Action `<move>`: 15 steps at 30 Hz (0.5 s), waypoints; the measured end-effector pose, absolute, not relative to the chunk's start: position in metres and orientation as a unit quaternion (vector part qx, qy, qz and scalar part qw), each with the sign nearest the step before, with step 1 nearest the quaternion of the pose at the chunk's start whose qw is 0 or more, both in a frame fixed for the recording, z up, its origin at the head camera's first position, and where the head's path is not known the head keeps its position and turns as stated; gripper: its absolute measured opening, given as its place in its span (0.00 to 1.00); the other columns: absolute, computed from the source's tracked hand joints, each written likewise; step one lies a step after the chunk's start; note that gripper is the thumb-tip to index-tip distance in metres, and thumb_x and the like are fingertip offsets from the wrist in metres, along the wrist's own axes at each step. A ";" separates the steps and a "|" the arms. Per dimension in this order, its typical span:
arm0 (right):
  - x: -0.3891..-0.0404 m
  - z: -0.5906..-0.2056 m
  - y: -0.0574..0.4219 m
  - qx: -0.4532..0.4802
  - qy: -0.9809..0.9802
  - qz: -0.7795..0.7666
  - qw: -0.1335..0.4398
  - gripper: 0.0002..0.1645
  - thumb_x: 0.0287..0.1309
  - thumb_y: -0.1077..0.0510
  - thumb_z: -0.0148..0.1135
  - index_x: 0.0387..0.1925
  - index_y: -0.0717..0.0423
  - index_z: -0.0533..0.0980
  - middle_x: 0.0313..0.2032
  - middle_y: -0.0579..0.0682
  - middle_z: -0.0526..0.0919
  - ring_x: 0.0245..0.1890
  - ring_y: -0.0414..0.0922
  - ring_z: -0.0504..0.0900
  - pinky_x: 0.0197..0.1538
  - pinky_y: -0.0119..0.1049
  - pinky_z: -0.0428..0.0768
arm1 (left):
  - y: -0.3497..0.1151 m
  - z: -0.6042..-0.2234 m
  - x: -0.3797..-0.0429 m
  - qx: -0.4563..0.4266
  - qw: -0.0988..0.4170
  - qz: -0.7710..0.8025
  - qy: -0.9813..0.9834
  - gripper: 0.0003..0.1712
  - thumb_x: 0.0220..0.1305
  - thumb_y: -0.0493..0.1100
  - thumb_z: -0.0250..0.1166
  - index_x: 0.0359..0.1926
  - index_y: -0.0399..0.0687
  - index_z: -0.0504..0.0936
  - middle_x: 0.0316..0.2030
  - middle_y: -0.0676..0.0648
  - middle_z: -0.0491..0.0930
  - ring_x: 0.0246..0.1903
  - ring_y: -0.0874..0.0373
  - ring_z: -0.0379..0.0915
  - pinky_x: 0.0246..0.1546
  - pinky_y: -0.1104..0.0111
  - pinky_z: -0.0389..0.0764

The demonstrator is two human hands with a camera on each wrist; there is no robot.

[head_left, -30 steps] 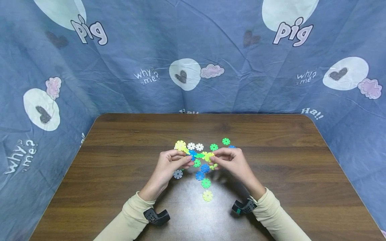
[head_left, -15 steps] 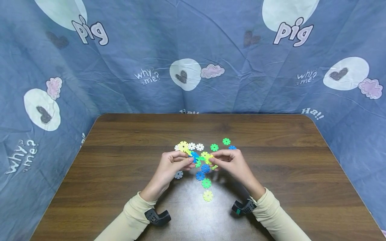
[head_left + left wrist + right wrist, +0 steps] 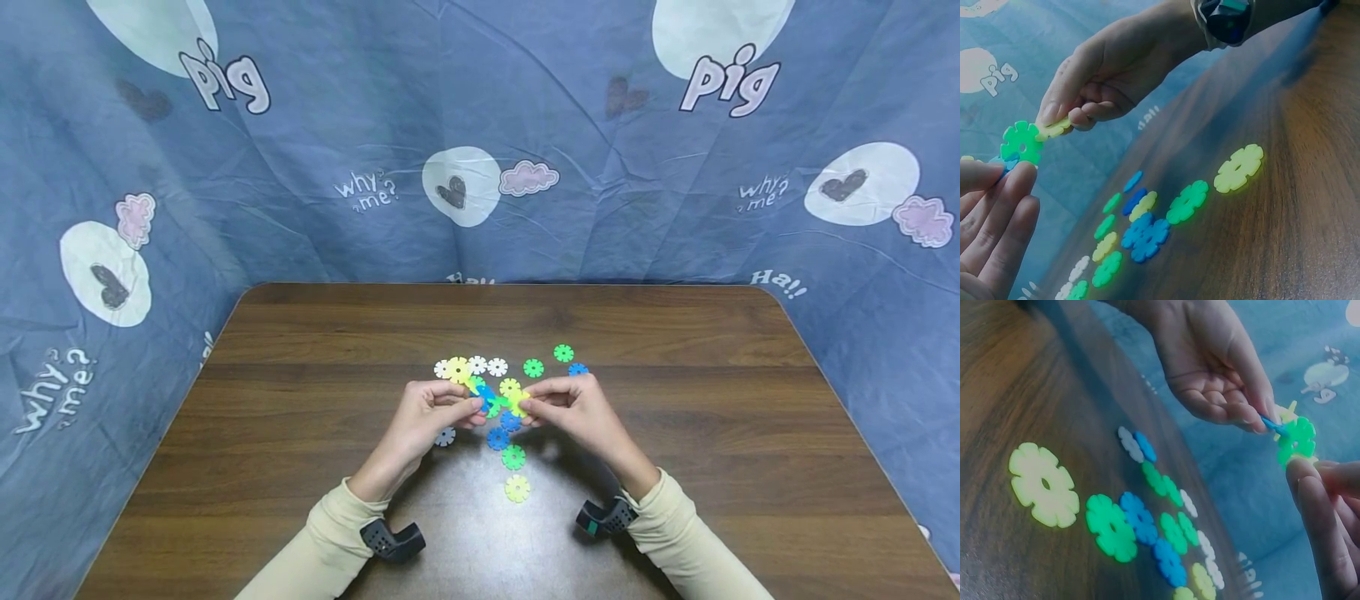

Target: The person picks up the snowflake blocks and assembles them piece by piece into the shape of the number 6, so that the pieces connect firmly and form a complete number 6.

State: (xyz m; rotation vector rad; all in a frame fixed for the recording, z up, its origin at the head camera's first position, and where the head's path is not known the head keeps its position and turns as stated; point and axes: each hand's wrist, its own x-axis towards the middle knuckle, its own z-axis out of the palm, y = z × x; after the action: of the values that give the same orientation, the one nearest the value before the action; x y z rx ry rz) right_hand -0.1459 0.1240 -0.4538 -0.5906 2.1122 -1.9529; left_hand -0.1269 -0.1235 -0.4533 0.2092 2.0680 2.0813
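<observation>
Above the table (image 3: 675,333), the left hand (image 3: 423,417) pinches a blue disc (image 3: 1275,427), the right hand (image 3: 579,408) a yellow disc (image 3: 1056,129), apparently to brace the green disc (image 3: 1020,137) between them.

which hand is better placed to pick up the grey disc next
Probably the left hand: the grey disc lies close beside it, while the right hand is farther off. The left would first release its blue disc; the right pinches a yellow disc.
</observation>
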 end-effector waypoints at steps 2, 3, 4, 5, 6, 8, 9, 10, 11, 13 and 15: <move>-0.145 -0.455 0.123 -0.200 0.716 -0.661 0.097 0.09 0.61 0.72 0.67 0.42 0.78 0.82 0.33 0.74 0.87 0.28 0.41 0.91 0.36 0.38 0.91 | -0.123 -0.453 -0.126 0.069 0.100 0.705 0.699 0.14 0.66 0.34 0.70 0.43 0.22 0.83 0.35 0.28 0.88 0.31 0.56 0.90 0.41 0.55 0.91; -0.145 -0.455 0.123 -0.200 0.717 -0.661 0.095 0.09 0.61 0.72 0.67 0.42 0.78 0.83 0.33 0.73 0.87 0.28 0.40 0.91 0.36 0.38 0.91 | -0.123 -0.453 -0.126 0.068 0.100 0.706 0.698 0.14 0.66 0.34 0.70 0.43 0.22 0.83 0.35 0.28 0.88 0.31 0.56 0.90 0.41 0.55 0.91; -0.145 -0.455 0.122 -0.201 0.717 -0.661 0.092 0.09 0.61 0.72 0.67 0.42 0.77 0.83 0.33 0.73 0.87 0.28 0.40 0.91 0.35 0.38 0.91 | -0.123 -0.452 -0.126 0.066 0.101 0.707 0.697 0.14 0.66 0.34 0.70 0.43 0.22 0.83 0.35 0.27 0.88 0.31 0.56 0.90 0.41 0.56 0.91; -0.144 -0.455 0.122 -0.200 0.718 -0.661 0.090 0.09 0.61 0.72 0.67 0.41 0.77 0.83 0.33 0.73 0.87 0.28 0.40 0.91 0.35 0.38 0.91 | -0.123 -0.453 -0.126 0.067 0.101 0.708 0.696 0.14 0.66 0.34 0.70 0.43 0.21 0.83 0.35 0.27 0.88 0.30 0.57 0.90 0.40 0.56 0.92; -0.144 -0.455 0.122 -0.200 0.718 -0.661 0.087 0.09 0.61 0.72 0.68 0.41 0.77 0.83 0.32 0.72 0.87 0.28 0.41 0.91 0.35 0.38 0.91 | -0.122 -0.453 -0.127 0.068 0.101 0.708 0.695 0.15 0.66 0.35 0.70 0.43 0.21 0.83 0.35 0.27 0.87 0.30 0.57 0.90 0.40 0.56 0.92; -0.144 -0.455 0.122 -0.200 0.719 -0.660 0.083 0.09 0.61 0.72 0.68 0.41 0.76 0.83 0.32 0.72 0.88 0.28 0.43 0.91 0.35 0.39 0.91 | -0.122 -0.453 -0.127 0.068 0.102 0.711 0.692 0.14 0.66 0.34 0.70 0.42 0.20 0.83 0.35 0.26 0.87 0.30 0.58 0.90 0.40 0.55 0.91; -0.143 -0.454 0.122 -0.200 0.720 -0.659 0.083 0.09 0.61 0.72 0.68 0.41 0.76 0.83 0.32 0.72 0.88 0.28 0.45 0.91 0.35 0.41 0.91 | -0.122 -0.453 -0.127 0.070 0.104 0.711 0.692 0.14 0.66 0.33 0.70 0.42 0.20 0.83 0.35 0.26 0.87 0.30 0.58 0.90 0.40 0.55 0.91; -0.143 -0.454 0.122 -0.200 0.720 -0.659 0.084 0.09 0.60 0.72 0.68 0.41 0.76 0.83 0.32 0.72 0.88 0.28 0.46 0.91 0.35 0.43 0.91 | -0.122 -0.454 -0.126 0.071 0.107 0.713 0.689 0.14 0.66 0.33 0.70 0.42 0.19 0.82 0.35 0.25 0.87 0.30 0.58 0.90 0.40 0.54 0.91; -0.143 -0.454 0.122 -0.199 0.721 -0.658 0.084 0.09 0.60 0.72 0.68 0.41 0.76 0.83 0.32 0.72 0.88 0.28 0.48 0.91 0.35 0.45 0.91 | -0.122 -0.454 -0.126 0.074 0.110 0.715 0.687 0.14 0.66 0.32 0.69 0.42 0.18 0.82 0.35 0.24 0.86 0.30 0.58 0.90 0.40 0.53 0.91; -0.142 -0.454 0.121 -0.200 0.722 -0.657 0.085 0.08 0.60 0.72 0.68 0.41 0.76 0.83 0.32 0.72 0.88 0.27 0.50 0.91 0.35 0.48 0.91 | -0.122 -0.454 -0.126 0.075 0.116 0.719 0.682 0.13 0.66 0.31 0.68 0.42 0.17 0.81 0.36 0.23 0.85 0.30 0.57 0.90 0.41 0.50 0.90; -0.142 -0.453 0.120 -0.201 0.722 -0.656 0.085 0.08 0.60 0.72 0.68 0.40 0.76 0.83 0.32 0.72 0.87 0.27 0.51 0.91 0.35 0.50 0.90 | -0.121 -0.454 -0.126 0.076 0.120 0.722 0.677 0.14 0.66 0.30 0.68 0.43 0.16 0.81 0.36 0.22 0.85 0.30 0.57 0.90 0.41 0.50 0.90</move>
State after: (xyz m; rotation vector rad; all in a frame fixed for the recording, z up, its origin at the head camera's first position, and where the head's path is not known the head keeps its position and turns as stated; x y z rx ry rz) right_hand -0.1417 0.1202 -0.4533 -0.5981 2.1548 -1.9576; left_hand -0.1257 -0.1214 -0.4542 0.2218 1.9794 2.1097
